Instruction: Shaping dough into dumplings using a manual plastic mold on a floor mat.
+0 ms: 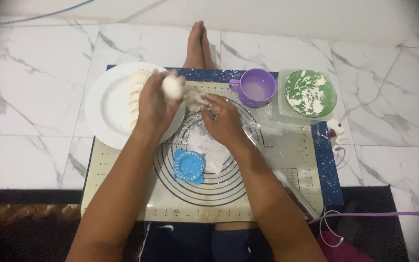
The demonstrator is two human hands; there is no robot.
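Left hand (155, 104): raised over the edge of the white plate (104, 104), forearm running up from the lower left, back of the hand to the camera; its grip is closed around a ball of dough (172, 87) at the fingertips
Right hand (224, 119): forearm comes up from the lower right, hand lies low over the baking mat (287, 160), fingers floured and curled toward a ragged lump of dough (195, 100); whether the grip closes on it I cannot tell
Ball of dough: above the plate's right rim, just beside the ragged lump
Plate: holds a row of folded dumplings (136, 92) on its right half
Blue dumpling press (189, 166): lies on the mat's circles, between the forearms
Purple cup (256, 87): at the mat's far edge, beside the green floured plate (310, 93)
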